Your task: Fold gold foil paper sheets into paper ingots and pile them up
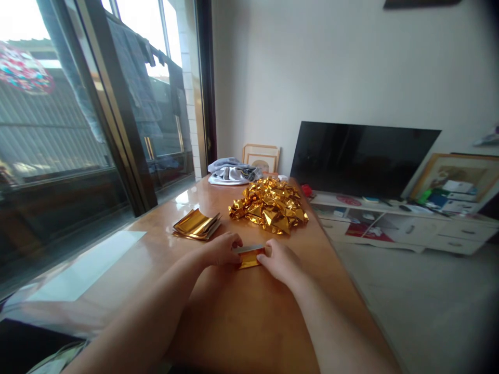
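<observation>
Between my two hands is a sheet of gold foil paper (250,258), its far edge curled over to show a pale back. My left hand (224,249) pinches its left end, and my right hand (277,258) pinches the right end. The sheet is at or just above the wooden table (249,322). Left of and beyond my left hand lies a stack of gold foil sheets (198,224), slightly curved. Past my hands rises a heap of folded gold foil pieces (271,205).
A grey cloth bundle (234,172) lies at the table's far end, near leaning picture frames (261,156). A white cabinet (409,228) with a large television (362,158) stands to the right. Glass sliding doors (117,104) run along the left.
</observation>
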`<move>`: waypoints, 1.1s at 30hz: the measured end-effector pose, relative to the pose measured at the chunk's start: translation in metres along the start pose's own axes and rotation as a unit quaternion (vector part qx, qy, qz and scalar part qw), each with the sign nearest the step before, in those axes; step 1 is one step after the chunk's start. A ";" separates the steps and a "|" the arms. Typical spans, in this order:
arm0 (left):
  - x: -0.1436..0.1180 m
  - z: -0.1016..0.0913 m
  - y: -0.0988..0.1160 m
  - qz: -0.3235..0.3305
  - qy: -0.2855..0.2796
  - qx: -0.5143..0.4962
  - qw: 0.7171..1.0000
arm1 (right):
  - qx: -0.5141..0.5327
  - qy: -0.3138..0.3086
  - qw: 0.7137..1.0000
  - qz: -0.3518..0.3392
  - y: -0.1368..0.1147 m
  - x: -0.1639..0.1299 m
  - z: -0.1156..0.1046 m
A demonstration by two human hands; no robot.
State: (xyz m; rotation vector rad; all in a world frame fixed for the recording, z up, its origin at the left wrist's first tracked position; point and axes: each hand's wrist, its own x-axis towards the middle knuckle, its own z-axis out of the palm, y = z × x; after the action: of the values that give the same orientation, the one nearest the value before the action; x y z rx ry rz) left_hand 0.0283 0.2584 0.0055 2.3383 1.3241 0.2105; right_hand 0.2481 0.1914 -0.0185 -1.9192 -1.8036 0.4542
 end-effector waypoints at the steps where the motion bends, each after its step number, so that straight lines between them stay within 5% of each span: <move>1: -0.001 0.001 -0.001 0.006 0.003 -0.010 1.000 | -0.002 0.000 1.000 0.001 0.000 0.001 0.000; 13: -0.002 0.019 -0.008 -0.009 0.024 -0.046 0.999 | -0.020 0.005 1.000 -0.021 0.004 0.007 0.005; 33: -0.009 0.017 0.003 0.013 0.027 -0.044 0.999 | 0.022 0.030 0.996 -0.087 0.016 0.016 0.009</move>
State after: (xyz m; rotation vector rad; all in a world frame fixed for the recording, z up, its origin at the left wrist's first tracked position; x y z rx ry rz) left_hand 0.0322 0.2445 -0.0078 2.2921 1.2829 0.3349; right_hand 0.2582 0.2078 -0.0342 -1.7097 -1.8861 0.3700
